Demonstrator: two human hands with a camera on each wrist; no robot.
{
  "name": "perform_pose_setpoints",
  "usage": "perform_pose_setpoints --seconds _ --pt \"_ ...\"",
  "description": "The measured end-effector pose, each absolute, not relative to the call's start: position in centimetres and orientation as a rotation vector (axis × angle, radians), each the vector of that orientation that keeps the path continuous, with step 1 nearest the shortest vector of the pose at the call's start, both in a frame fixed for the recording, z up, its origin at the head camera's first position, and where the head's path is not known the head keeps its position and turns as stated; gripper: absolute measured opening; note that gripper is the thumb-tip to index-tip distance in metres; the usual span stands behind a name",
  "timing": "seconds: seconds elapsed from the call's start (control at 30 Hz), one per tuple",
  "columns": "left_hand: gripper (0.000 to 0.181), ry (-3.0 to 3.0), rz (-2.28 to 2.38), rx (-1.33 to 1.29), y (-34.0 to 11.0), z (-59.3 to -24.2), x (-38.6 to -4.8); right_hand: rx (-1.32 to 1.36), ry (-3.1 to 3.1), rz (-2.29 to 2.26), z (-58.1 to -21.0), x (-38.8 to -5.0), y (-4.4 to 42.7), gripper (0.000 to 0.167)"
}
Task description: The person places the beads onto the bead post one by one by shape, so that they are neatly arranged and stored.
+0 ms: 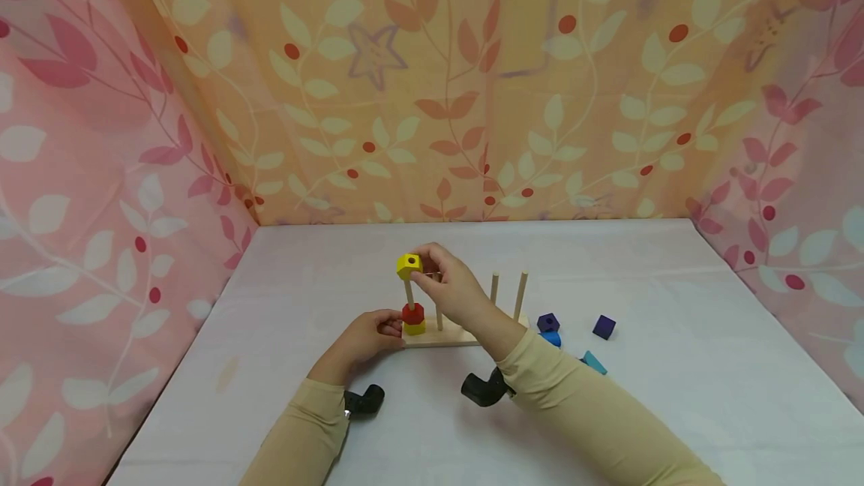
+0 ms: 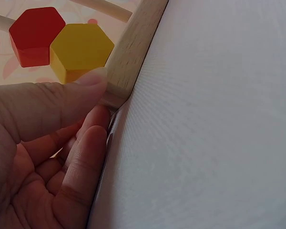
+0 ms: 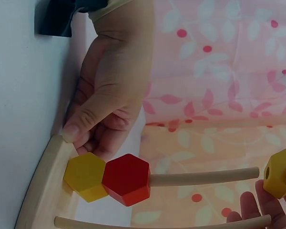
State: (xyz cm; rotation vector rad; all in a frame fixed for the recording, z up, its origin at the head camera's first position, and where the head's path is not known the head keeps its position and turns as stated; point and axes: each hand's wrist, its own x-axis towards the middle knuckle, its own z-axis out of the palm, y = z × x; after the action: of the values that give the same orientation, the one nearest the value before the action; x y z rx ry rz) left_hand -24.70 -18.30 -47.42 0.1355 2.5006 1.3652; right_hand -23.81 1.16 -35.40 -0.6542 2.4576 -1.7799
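Observation:
My right hand (image 1: pixel 459 295) pinches a yellow hexagonal block (image 1: pixel 409 266) at the top of the leftmost peg. In the right wrist view a small gap shows between this block (image 3: pixel 278 173) and the peg's tip (image 3: pixel 250 173). Lower on that peg sit a red block (image 1: pixel 413 313) and, beneath it, another yellow block (image 1: pixel 415 328). My left hand (image 1: pixel 367 337) grips the left end of the wooden base (image 1: pixel 439 337); in the left wrist view its thumb (image 2: pixel 88 81) lies on the base's corner, beside the lower yellow block (image 2: pixel 83 47).
More pegs (image 1: pixel 521 295) stand on the base, one partly behind my right hand. Right of it lie a dark purple block (image 1: pixel 548 322), a blue piece (image 1: pixel 551 338), a purple cube (image 1: pixel 604 327) and a light blue piece (image 1: pixel 594 362). Patterned cloth hangs around the table.

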Motion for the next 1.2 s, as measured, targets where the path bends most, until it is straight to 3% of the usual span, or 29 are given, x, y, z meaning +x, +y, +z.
perform_pose_setpoints --seconds 1.1,1.2 --pt "0.042 2.512 1.384 0.127 -18.1 -47.6 -24.9 -0.509 2.483 -1.834 -37.9 -23.8 0.1 0.021" --pt "0.042 2.523 1.367 0.112 -18.1 -47.7 -24.9 -0.514 2.491 -1.847 -38.3 -23.7 0.0 0.029"
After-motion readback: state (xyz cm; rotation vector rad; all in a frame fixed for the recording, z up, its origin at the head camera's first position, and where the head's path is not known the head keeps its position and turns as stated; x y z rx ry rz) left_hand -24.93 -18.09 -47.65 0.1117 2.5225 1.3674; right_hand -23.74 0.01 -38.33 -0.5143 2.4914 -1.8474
